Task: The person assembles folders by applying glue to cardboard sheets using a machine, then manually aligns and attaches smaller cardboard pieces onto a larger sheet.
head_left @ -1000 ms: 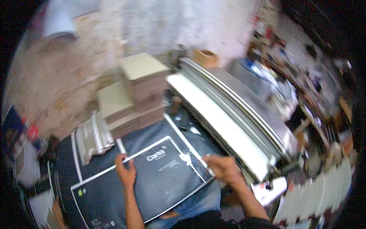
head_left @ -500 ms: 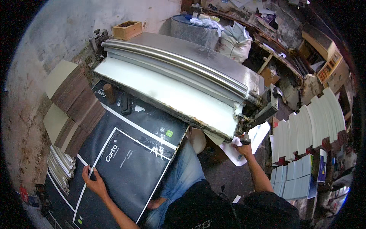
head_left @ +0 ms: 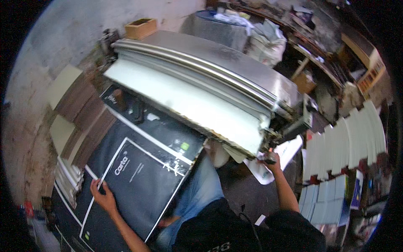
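Black sheet (head_left: 147, 189) under left hand's parted fingers (head_left: 95, 190), right hand's fingers (head_left: 274, 166) wrapped around dark knob (head_left: 268, 158)

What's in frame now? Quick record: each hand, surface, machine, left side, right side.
left hand: open, at black sheet
right hand: closed on dark knob
surface: black sheet, white lines
machine: metal rollers above white bed; wooden box on top
left side: brown-edged board stacks, pale strips
right side: pale stacks
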Motion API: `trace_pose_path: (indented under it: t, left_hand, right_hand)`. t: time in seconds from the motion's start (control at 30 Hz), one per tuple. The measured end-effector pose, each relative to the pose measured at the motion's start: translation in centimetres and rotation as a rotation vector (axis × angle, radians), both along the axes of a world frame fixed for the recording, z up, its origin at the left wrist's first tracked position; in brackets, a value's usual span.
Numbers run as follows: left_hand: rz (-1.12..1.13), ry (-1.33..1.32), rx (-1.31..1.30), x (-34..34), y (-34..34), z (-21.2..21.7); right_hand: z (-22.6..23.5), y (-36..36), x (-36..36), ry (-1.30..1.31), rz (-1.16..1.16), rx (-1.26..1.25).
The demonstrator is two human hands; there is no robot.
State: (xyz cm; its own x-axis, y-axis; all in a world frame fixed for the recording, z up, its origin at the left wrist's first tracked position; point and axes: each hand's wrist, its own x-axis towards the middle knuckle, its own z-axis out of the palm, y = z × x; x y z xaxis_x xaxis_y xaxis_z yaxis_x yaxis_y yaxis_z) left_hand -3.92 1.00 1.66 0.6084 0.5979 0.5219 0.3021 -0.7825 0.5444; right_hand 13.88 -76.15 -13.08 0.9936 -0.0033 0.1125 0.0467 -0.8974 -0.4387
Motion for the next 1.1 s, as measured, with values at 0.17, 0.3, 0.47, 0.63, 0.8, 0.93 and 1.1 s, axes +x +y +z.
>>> trace_pose_path:
  t: [0.17,0.3,0.47,0.63,0.8,0.93,1.1]
  left_hand:
    - [-0.046,-0.080,-0.044,2.6,-2.2,0.4]
    - [-0.028,-0.068,-0.093,3.7,-3.7,1.2]
    - [0.030,-0.059,-0.027,0.8,-2.1,1.4]
    - [0.028,-0.073,-0.049,1.2,-2.5,1.2]
    - [0.015,-0.066,-0.066,2.6,-3.6,2.2]
    - [-0.008,-0.100,-0.057,3.4,-3.2,-0.2]
    - [0.001,-0.038,-0.004,1.2,-1.4,-0.5]
  right_hand:
    - [-0.6,-5.8,-1.1,-0.090,-0.098,0.142]
    - [-3.3,-6.1,-2.7,-0.149,-0.117,0.350]
    - [2.7,3.9,-3.0,-0.237,-0.047,0.126]
    - [7.3,3.8,-3.1,-0.388,-0.243,-0.022]
    - [4.0,-2.4,-1.5,-0.348,-0.290,0.438]
    - [2.4,-11.9,-1.2,-0.261,-0.179,0.440]
    - [8.7,-16.4,5.0,-0.407,-0.519,0.089]
